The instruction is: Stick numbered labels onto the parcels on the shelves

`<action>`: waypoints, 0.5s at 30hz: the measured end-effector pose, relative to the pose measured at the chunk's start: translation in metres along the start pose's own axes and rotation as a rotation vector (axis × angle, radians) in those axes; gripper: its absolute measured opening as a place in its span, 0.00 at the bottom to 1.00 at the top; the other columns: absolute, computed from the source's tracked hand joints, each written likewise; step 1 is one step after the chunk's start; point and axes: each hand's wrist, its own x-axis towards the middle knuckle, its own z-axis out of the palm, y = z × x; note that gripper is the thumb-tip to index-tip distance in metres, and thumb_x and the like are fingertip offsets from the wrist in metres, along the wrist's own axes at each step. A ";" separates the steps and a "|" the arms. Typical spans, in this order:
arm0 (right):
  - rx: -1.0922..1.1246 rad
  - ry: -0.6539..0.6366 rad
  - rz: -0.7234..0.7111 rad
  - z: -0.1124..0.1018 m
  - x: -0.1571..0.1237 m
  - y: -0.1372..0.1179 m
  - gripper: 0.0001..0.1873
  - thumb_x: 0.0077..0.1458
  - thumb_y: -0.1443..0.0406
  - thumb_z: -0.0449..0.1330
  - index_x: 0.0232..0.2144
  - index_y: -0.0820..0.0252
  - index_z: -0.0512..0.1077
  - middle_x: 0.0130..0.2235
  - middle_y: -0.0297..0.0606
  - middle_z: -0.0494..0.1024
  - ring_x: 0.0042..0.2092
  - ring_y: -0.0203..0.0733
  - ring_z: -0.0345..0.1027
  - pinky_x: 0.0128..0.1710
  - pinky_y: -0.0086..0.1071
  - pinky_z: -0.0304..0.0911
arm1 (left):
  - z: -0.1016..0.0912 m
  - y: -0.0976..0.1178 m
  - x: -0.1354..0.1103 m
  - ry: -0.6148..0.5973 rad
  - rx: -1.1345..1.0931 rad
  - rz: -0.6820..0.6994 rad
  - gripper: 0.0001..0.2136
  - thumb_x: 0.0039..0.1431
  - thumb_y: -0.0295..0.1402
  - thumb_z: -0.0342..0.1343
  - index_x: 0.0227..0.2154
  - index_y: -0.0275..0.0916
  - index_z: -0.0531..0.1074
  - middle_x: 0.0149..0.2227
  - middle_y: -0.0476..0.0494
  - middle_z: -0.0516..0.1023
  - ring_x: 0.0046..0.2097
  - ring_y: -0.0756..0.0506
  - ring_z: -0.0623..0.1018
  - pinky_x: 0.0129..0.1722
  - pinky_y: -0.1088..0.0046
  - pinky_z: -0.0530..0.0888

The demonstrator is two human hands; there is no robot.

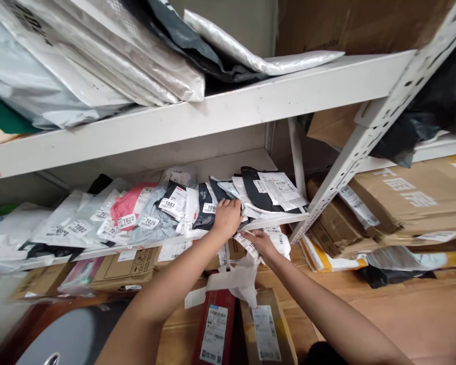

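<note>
My left hand (pixel 228 218) is closed at the front of the middle shelf, among the bagged parcels, its fingers curled. What it grips is hidden by the hand. Close beside it on the left is a dark parcel (pixel 204 215) with a white number label. Just below the shelf edge, my right hand (pixel 260 243) pinches a strip of white printed labels (pixel 247 246). Its pale backing paper (pixel 233 284) hangs down in loose folds. To the right of my left hand lie overlapping parcels, with a black bag (pixel 256 190) and a white bag (pixel 283 190) on top.
Numbered parcels, including a pink one (pixel 131 203), line the shelf (pixel 285 218) leftward. An upper shelf beam (pixel 220 119) crosses above my hands. A perforated upright (pixel 349 157) stands at right, before cardboard boxes (pixel 410 203). Below are a red box (pixel 228 299) and a grey rounded object (pixel 64 339).
</note>
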 end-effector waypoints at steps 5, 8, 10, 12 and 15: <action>-0.066 -0.362 -0.118 -0.026 -0.004 -0.032 0.16 0.39 0.59 0.72 0.28 0.60 0.73 0.26 0.30 0.76 0.25 0.33 0.64 0.27 0.28 0.56 | -0.001 -0.001 -0.002 0.168 -0.027 0.095 0.08 0.59 0.32 0.56 0.41 0.40 0.69 0.46 0.40 0.72 0.49 0.39 0.68 0.47 0.61 0.66; -0.038 -0.400 -0.109 -0.034 -0.003 -0.037 0.16 0.43 0.57 0.70 0.32 0.61 0.76 0.29 0.34 0.78 0.27 0.35 0.67 0.29 0.29 0.58 | 0.002 -0.021 -0.004 0.100 0.018 0.367 0.07 0.63 0.30 0.50 0.31 0.39 0.71 0.35 0.43 0.73 0.44 0.42 0.70 0.45 0.62 0.65; 0.026 -0.356 -0.131 -0.034 0.000 -0.034 0.16 0.46 0.56 0.69 0.34 0.60 0.76 0.30 0.35 0.78 0.27 0.35 0.67 0.29 0.29 0.59 | 0.004 -0.033 -0.008 0.046 0.046 0.499 0.10 0.65 0.28 0.47 0.31 0.39 0.71 0.34 0.43 0.73 0.41 0.43 0.70 0.42 0.64 0.65; 0.096 -0.311 -0.160 -0.030 0.004 -0.029 0.19 0.46 0.56 0.68 0.39 0.58 0.75 0.32 0.35 0.79 0.28 0.36 0.68 0.30 0.30 0.60 | 0.005 -0.038 -0.012 0.048 0.063 0.520 0.11 0.66 0.28 0.44 0.37 0.40 0.72 0.38 0.42 0.74 0.43 0.42 0.70 0.39 0.65 0.65; 0.174 -0.254 -0.187 -0.022 0.011 -0.025 0.22 0.45 0.56 0.69 0.43 0.55 0.73 0.33 0.34 0.79 0.30 0.38 0.68 0.33 0.31 0.61 | 0.002 -0.027 -0.013 0.094 0.080 0.403 0.11 0.67 0.29 0.42 0.45 0.41 0.70 0.45 0.40 0.74 0.47 0.41 0.68 0.37 0.65 0.66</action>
